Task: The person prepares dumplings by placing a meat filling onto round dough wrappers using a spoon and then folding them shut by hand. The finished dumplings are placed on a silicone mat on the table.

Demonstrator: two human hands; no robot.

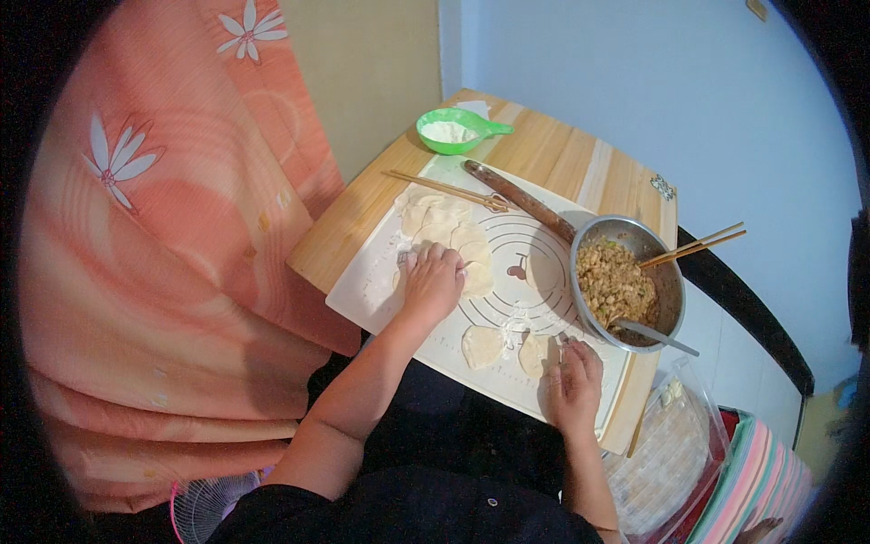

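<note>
My left hand (433, 279) rests on overlapping round dough wrappers (439, 218) at the left of a white kneading mat (362, 295). Its fingers are bent and close on the edge of a wrapper. My right hand (577, 385) is at the mat's near right, its fingers curled beside a small piece of dough (533, 355); what they hold, if anything, is hidden. A flattened dough wrapper (482, 346) lies between my hands, and another dough round (545, 271) sits left of the metal bowl (671, 304). Flour dusts the mat.
The bowl holds minced filling (616, 276), chopsticks (693, 245) and a spoon (666, 337). A rolling pin (521, 198) touches its far side. Chopsticks (444, 186) and a green scoop of flour (448, 132) are farther back. A tray (662, 462) stands below, right of the wooden table (562, 150).
</note>
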